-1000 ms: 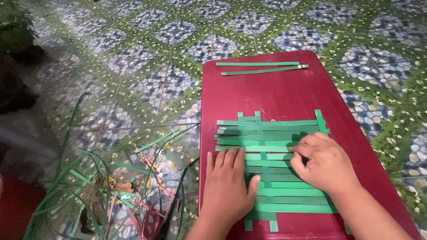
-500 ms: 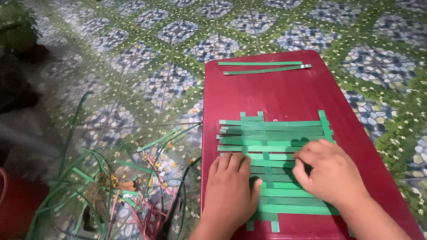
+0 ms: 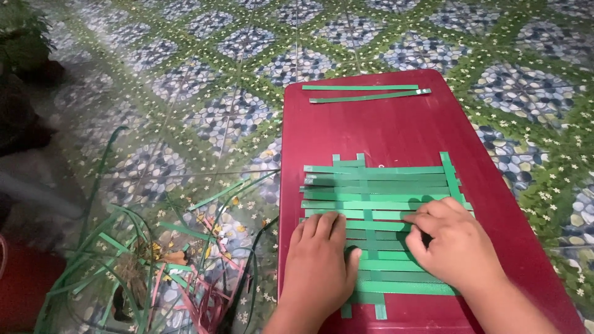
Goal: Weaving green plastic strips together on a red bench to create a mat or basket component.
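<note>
A mat of woven green strips (image 3: pixel 377 192) lies on a dark red table (image 3: pixel 383 127). My left hand (image 3: pixel 318 263) rests flat on the mat's near left part, fingers together, pressing it down. My right hand (image 3: pixel 455 247) sits on the mat's right side, its fingertips pinching at a horizontal strip near the mat's middle. Two loose green strips (image 3: pixel 365 93) lie side by side at the table's far end.
A tangle of loose green and pink strips (image 3: pixel 161 266) lies on the patterned tile floor (image 3: pixel 204 74) left of the table. A red object (image 3: pixel 18 291) sits at the lower left corner. Dark plants (image 3: pixel 21 37) stand at the far left.
My right hand has shifted slightly left along the strip. The left hand has stayed flat on the mat. The view has drifted a little.
</note>
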